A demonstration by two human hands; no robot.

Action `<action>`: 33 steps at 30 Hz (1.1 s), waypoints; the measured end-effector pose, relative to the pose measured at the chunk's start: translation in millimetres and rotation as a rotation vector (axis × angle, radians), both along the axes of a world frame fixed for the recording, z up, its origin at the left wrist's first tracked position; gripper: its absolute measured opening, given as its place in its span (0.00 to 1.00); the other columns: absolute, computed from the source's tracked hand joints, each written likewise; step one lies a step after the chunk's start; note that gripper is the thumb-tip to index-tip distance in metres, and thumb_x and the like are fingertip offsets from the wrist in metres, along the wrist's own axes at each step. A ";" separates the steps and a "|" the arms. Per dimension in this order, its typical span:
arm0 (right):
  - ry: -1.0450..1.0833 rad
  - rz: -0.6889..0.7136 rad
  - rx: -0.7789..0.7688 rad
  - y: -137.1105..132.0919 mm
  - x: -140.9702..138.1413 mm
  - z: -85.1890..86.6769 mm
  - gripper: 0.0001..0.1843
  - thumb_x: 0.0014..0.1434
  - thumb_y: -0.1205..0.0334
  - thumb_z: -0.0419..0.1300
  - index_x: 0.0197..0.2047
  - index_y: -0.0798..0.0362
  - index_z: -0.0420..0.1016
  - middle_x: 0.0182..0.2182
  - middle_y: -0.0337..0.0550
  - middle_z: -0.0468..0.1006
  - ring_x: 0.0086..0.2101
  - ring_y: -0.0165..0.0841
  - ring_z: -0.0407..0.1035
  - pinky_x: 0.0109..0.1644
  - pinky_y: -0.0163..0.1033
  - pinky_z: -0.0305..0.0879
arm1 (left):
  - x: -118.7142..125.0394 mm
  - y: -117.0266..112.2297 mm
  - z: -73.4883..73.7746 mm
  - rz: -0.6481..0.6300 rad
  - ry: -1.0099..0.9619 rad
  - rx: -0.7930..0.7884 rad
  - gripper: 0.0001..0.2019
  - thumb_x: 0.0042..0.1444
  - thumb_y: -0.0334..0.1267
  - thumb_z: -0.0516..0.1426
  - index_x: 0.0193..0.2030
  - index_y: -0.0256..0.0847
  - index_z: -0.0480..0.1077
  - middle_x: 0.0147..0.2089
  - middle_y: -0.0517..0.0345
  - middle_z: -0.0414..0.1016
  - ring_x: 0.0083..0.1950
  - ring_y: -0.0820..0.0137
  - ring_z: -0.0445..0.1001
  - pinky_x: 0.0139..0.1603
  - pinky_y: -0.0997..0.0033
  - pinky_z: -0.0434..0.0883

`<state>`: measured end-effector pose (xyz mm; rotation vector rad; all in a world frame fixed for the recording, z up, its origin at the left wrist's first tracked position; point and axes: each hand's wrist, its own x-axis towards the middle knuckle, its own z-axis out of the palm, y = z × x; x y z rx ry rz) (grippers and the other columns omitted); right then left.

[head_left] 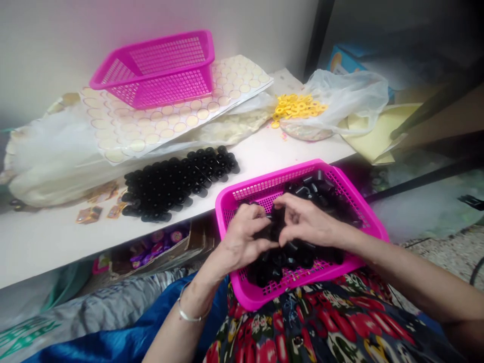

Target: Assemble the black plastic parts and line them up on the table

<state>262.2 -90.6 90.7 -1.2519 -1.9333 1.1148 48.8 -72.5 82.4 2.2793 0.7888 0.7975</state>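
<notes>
A pink basket [224, 214] full of loose, shiny black plastic pieces [302, 254] rests on my lap against the table edge. Over it, my left hand [242, 237] and my right hand [308, 222] face each other, fingers bent and thumbs nearly meeting. Between them is a black plastic piece [277, 222], pinched by the fingertips; its exact shape is partly hidden. To the left on the table, many round-topped black pieces [174, 184] stand upright in tight rows.
On the white table [264, 146], a second pink basket [151, 75] sits on sheets of round stickers [242, 75]. Small yellow parts [298, 107] lie beside a clear plastic bag [348, 96]. Orange wrapped packets [88, 215] lie at left. Below the table is a cardboard box [189, 247] of purple items.
</notes>
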 end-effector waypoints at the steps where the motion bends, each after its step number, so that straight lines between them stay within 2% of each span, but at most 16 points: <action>1: -0.023 -0.038 0.020 6.4 3.5 0.1 0.29 0.47 0.53 0.68 0.48 0.59 0.66 0.30 0.37 0.64 0.26 0.22 0.60 0.28 0.29 0.60 | -10.1 -0.4 -2.2 0.099 -0.109 -0.040 0.13 0.45 0.37 0.65 0.39 0.37 0.76 0.42 0.51 0.71 0.44 0.67 0.67 0.44 0.67 0.67; 3: -0.148 -0.099 0.153 22.5 12.0 -1.9 0.22 0.54 0.52 0.63 0.44 0.61 0.68 0.31 0.40 0.65 0.28 0.24 0.61 0.31 0.31 0.60 | -32.0 4.7 -11.1 0.382 -0.387 -0.175 0.17 0.44 0.35 0.66 0.44 0.39 0.75 0.41 0.54 0.73 0.41 0.71 0.70 0.45 0.70 0.68; 6: -0.471 -0.079 0.294 46.1 19.2 -6.8 0.13 0.57 0.59 0.59 0.39 0.62 0.70 0.34 0.44 0.67 0.33 0.28 0.61 0.37 0.35 0.59 | -58.9 22.5 -35.0 0.811 -0.734 -0.285 0.21 0.40 0.34 0.67 0.44 0.37 0.74 0.41 0.54 0.74 0.39 0.74 0.71 0.46 0.72 0.69; 7: -0.568 -0.050 0.303 51.6 18.3 -7.8 0.10 0.58 0.61 0.58 0.38 0.61 0.70 0.35 0.46 0.68 0.35 0.30 0.62 0.39 0.36 0.59 | -64.2 29.2 -44.2 0.895 -0.788 -0.288 0.21 0.38 0.34 0.68 0.43 0.35 0.74 0.40 0.54 0.74 0.38 0.74 0.72 0.45 0.72 0.69; 9: -0.707 0.048 0.284 57.8 11.2 -8.1 0.08 0.59 0.63 0.56 0.37 0.60 0.70 0.37 0.48 0.70 0.40 0.35 0.64 0.44 0.39 0.59 | -68.7 41.4 -60.9 0.979 -0.777 -0.306 0.22 0.36 0.36 0.68 0.41 0.32 0.73 0.37 0.53 0.74 0.35 0.74 0.71 0.41 0.74 0.69; 11: -0.773 0.183 0.233 58.9 -1.2 -7.2 0.08 0.59 0.66 0.52 0.37 0.60 0.70 0.39 0.49 0.71 0.42 0.36 0.65 0.45 0.39 0.58 | -66.5 50.7 -72.3 1.005 -0.670 -0.318 0.23 0.37 0.39 0.67 0.41 0.31 0.73 0.36 0.54 0.73 0.33 0.75 0.70 0.37 0.76 0.68; 14: -0.829 0.339 0.188 57.1 -23.4 -8.8 0.11 0.59 0.69 0.47 0.42 0.59 0.69 0.40 0.49 0.71 0.40 0.35 0.67 0.40 0.39 0.59 | -57.9 59.8 -77.6 1.020 -0.491 -0.264 0.21 0.40 0.40 0.65 0.42 0.32 0.74 0.32 0.57 0.71 0.31 0.76 0.67 0.35 0.78 0.66; 18: -0.961 0.415 0.285 60.1 -46.3 -21.6 0.22 0.57 0.70 0.47 0.54 0.56 0.64 0.41 0.51 0.70 0.35 0.37 0.69 0.28 0.37 0.54 | -46.8 67.2 -72.5 0.998 -0.379 -0.215 0.14 0.43 0.39 0.61 0.37 0.32 0.73 0.27 0.61 0.67 0.28 0.78 0.61 0.30 0.80 0.60; 20: -1.017 0.440 0.332 64.2 -51.9 -29.7 0.23 0.56 0.70 0.46 0.54 0.56 0.64 0.41 0.52 0.69 0.34 0.39 0.69 0.27 0.37 0.55 | -42.8 70.2 -70.9 0.957 -0.360 -0.183 0.11 0.46 0.40 0.60 0.33 0.33 0.72 0.27 0.62 0.65 0.29 0.78 0.59 0.29 0.81 0.58; 22: -1.035 0.456 0.354 68.6 -53.6 -35.5 0.20 0.58 0.70 0.44 0.50 0.58 0.68 0.40 0.53 0.70 0.33 0.39 0.70 0.27 0.38 0.57 | -40.9 73.5 -71.9 0.924 -0.338 -0.153 0.10 0.48 0.40 0.58 0.31 0.33 0.70 0.27 0.62 0.64 0.29 0.79 0.59 0.29 0.82 0.57; 25: -1.029 0.442 0.325 73.2 -49.9 -35.9 0.16 0.59 0.68 0.44 0.41 0.60 0.71 0.37 0.52 0.71 0.33 0.40 0.70 0.29 0.40 0.59 | -44.1 77.4 -76.7 0.902 -0.295 -0.179 0.10 0.47 0.38 0.57 0.33 0.33 0.70 0.25 0.63 0.64 0.27 0.79 0.58 0.27 0.81 0.55; 28: -0.955 0.352 0.247 73.8 -39.1 -27.0 0.13 0.56 0.67 0.48 0.38 0.62 0.71 0.35 0.52 0.73 0.35 0.41 0.69 0.33 0.40 0.59 | -53.6 75.6 -77.0 0.962 -0.288 -0.167 0.11 0.46 0.38 0.59 0.34 0.33 0.71 0.26 0.62 0.66 0.27 0.79 0.60 0.29 0.80 0.58; 31: -0.666 0.206 0.164 71.1 -23.2 -16.7 0.12 0.54 0.66 0.51 0.40 0.61 0.70 0.35 0.50 0.73 0.35 0.37 0.67 0.37 0.39 0.60 | -57.9 64.6 -62.6 1.035 -0.325 0.008 0.13 0.49 0.42 0.60 0.36 0.33 0.73 0.29 0.58 0.70 0.30 0.76 0.66 0.33 0.78 0.63; 33: -0.365 0.129 0.031 68.4 -12.4 -12.8 0.15 0.54 0.64 0.52 0.43 0.60 0.71 0.35 0.47 0.73 0.34 0.32 0.66 0.37 0.37 0.60 | -50.6 53.9 -45.6 0.922 -0.180 0.156 0.12 0.53 0.42 0.58 0.36 0.33 0.73 0.31 0.55 0.71 0.31 0.74 0.68 0.35 0.75 0.64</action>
